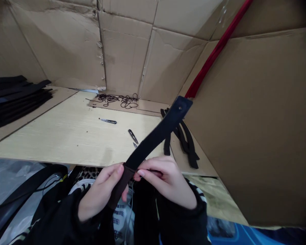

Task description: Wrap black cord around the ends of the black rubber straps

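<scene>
Between left hand (99, 194) and right hand (165, 180) (pinched), black strap (153, 139)

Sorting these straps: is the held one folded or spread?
Mostly spread: the black strap runs straight up from the left hand and right hand to its eyelet end.

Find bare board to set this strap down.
Bare board lies between the stack on the left and the knife, below the cord. A smaller patch sits right of the knife, before the snips. Crowded: right corner, under loose straps.

the hands (102, 194) (168, 182) hide part of the black strap (150, 144).
</scene>
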The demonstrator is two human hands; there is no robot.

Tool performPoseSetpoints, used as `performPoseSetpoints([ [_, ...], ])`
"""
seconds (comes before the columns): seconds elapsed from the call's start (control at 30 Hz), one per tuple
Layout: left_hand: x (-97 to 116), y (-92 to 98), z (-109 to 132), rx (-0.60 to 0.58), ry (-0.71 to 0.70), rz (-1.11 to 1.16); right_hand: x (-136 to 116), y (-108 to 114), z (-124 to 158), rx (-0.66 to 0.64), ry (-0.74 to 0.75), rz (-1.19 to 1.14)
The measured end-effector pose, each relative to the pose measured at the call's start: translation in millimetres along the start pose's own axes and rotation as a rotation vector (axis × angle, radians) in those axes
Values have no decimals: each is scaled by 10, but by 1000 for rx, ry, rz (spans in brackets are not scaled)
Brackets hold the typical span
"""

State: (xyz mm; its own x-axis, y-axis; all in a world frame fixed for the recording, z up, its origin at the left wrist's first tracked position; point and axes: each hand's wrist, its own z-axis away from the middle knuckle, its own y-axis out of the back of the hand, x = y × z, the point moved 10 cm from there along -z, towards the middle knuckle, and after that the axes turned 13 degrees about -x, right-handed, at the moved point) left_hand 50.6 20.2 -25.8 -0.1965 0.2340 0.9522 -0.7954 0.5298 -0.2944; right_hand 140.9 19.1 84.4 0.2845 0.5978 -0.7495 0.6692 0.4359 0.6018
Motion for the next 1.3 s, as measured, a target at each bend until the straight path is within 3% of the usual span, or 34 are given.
performPoseSetpoints([
  [0.4,166,72,-41,64,-142,-5,-240,64,132,67,61,223],
  [0.5,143,20,-47,22,-117,25,-275,54,150,57,63,234],
  [0.63,58,52,-33,62,-35,22,-250,25,149,37,45,243],
  [0.93,115,84,-61,43,-128,60,-254,20,186,3,37,286],
  [1.13,128,76,-58,83,-119,148,-173,-52,156,-101,6,282],
  [1.3,122,67,-74,35,-149,165,103,-191,120,-295,-188,251],
])
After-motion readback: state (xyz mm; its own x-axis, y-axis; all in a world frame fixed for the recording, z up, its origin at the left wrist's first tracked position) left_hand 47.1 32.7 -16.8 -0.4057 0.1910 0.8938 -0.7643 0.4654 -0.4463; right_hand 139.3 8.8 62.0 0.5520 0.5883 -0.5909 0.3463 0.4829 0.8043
